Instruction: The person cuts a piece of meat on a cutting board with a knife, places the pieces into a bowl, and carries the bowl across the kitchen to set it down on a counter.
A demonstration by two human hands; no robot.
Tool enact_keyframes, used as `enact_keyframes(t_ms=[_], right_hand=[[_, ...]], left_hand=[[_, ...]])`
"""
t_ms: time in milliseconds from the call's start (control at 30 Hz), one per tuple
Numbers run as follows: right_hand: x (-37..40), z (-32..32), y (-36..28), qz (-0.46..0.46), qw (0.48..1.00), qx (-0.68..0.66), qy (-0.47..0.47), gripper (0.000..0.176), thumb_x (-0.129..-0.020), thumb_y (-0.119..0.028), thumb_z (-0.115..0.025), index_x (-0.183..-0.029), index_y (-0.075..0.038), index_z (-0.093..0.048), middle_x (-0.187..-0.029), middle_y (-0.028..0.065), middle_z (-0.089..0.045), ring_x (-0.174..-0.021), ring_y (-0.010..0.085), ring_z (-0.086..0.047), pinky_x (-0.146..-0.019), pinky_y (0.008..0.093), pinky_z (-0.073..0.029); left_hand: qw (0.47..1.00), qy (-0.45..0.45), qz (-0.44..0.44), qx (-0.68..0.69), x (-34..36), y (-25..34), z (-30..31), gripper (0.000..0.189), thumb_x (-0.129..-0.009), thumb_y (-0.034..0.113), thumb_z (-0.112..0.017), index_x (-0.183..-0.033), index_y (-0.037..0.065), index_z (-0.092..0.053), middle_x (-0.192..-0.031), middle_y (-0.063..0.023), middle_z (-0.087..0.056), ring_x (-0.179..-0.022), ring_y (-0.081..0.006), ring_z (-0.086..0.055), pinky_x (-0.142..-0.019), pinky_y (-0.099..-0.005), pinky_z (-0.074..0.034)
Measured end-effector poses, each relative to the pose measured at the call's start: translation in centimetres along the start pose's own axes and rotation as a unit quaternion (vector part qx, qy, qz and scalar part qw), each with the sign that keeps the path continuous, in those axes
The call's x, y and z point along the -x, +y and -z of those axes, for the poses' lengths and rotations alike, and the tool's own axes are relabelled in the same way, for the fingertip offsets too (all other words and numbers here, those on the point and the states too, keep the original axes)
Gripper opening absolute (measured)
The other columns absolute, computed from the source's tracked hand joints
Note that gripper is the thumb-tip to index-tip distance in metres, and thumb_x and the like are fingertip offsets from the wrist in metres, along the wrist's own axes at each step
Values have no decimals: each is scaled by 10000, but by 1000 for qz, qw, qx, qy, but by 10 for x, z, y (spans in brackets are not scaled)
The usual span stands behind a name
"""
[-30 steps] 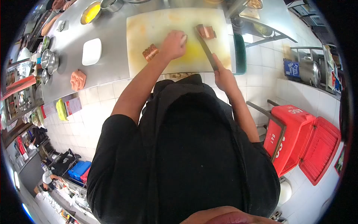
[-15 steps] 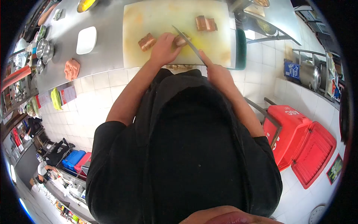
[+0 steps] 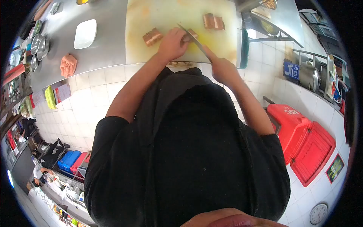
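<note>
Gripping the knife with the right hand, pinning the meat on the board with the left hand. Slicing, by the look of it; calls for fingertips tucked clear and an even stroke.

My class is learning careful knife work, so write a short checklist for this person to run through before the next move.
1. Knife gripped in the right hand: ok.
2. Middle piece of meat steadied by the left hand: ok.
3. Left fingertips safely clear of the blade: cannot tell; they are close to it.
4. Left-hand chunk and right-hand chunk away from the blade: ok.
5. Cloth off the cutting board: ok, on the counter.
</note>
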State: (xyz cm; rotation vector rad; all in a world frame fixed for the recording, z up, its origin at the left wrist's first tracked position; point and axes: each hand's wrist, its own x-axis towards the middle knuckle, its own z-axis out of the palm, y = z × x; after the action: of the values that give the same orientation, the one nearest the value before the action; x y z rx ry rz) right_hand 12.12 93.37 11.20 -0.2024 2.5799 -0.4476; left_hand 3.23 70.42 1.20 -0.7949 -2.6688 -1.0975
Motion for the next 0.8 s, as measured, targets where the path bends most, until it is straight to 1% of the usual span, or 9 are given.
enact_keyframes(t_ms=[100, 167, 200, 300, 400, 533, 600, 700, 800], right_hand=[[-28, -39, -1, 22, 999, -16, 39, 908, -877, -45, -588, -1640, -345, -199, -1004, 273, -724, -935, 427, -721, -810, 540, -561], [-43, -43, -6, 46, 996, -21, 72, 917, -881, -28, -575, -1643, -349, -178, -1011, 276, -724, -946, 431, -720, -821, 541, -561], [-43, -40, -6, 24, 999, -2, 30, 944, -883, -19, -569, -1648, -355, -128, -1016, 281, -723, -950, 433, -722, -826, 539, -563], [-42, -27, -3, 16, 999, 13, 25, 944, -887, -21, -570, -1647, -363, -125, -1003, 281, -723, -931, 435, -722, -818, 543, -562], [-8, 5, -24, -58, 998, -19, -4, 914, -889, -25, -563, -1645, -349, -166, -984, 288, -718, -909, 442, -719, -806, 547, -559], [20, 11, -30, -57, 998, -15, -25, 890, -895, -31, -557, -1647, -328, -184, -966, 289, -714, -890, 446, -713, -783, 548, -555], [23, 11, -32, -47, 998, -11, -31, 888, -897, -32, -555, -1649, -320, -182, -959, 286, -713, -886, 446, -711, -775, 549, -552], [21, 2, -26, -32, 999, -4, -19, 881, -899, -30, -552, -1647, -324, -191, -958, 282, -714, -885, 441, -712, -777, 548, -551], [18, 8, -30, -55, 997, 5, -47, 882, -891, -27, -551, -1644, -325, -202, -951, 281, -715, -888, 442, -711, -786, 546, -551]], left_hand=[[999, -9, 30, 10, 1, 2, 0, 326, -820, 169, -727, -1098, 47, -608, -1051, -164, -612, -1035, -386, -585, -894, -484, -499], [999, -26, 34, -5, -3, 0, 5, 389, -846, 202, -745, -1177, 59, -599, -1143, -173, -610, -1109, -394, -582, -947, -478, -503], [998, -42, 38, -11, 4, 1, 5, 421, -859, 219, -755, -1217, 66, -595, -1189, -177, -609, -1147, -398, -580, -973, -475, -505], [999, 13, 31, 10, 9, -1, 2, 485, -847, 232, -786, -1254, 64, -584, -1227, -190, -597, -1169, -403, -576, -993, -478, -500], [999, 36, 24, 3, 15, 2, 8, 530, -830, 239, -809, -1267, 54, -575, -1238, -196, -588, -1178, -407, -574, -1005, -478, -498], [999, 29, 28, 8, 15, 3, 13, 533, -826, 243, -812, -1260, 43, -575, -1230, -199, -593, -1166, -408, -578, -996, -480, -499], [999, 21, 38, 20, 16, 3, 13, 529, -824, 237, -808, -1259, 44, -575, -1222, -200, -597, -1159, -408, -581, -994, -485, -496], [999, 10, 39, -3, 16, -2, 12, 520, -820, 227, -799, -1253, 45, -578, -1210, -202, -604, -1147, -409, -584, -989, -494, -490], [999, 32, 28, 7, 16, -5, 6, 458, -820, 206, -762, -1199, 10, -598, -1151, -196, -620, -1130, -402, -581, -995, -509, -475]])
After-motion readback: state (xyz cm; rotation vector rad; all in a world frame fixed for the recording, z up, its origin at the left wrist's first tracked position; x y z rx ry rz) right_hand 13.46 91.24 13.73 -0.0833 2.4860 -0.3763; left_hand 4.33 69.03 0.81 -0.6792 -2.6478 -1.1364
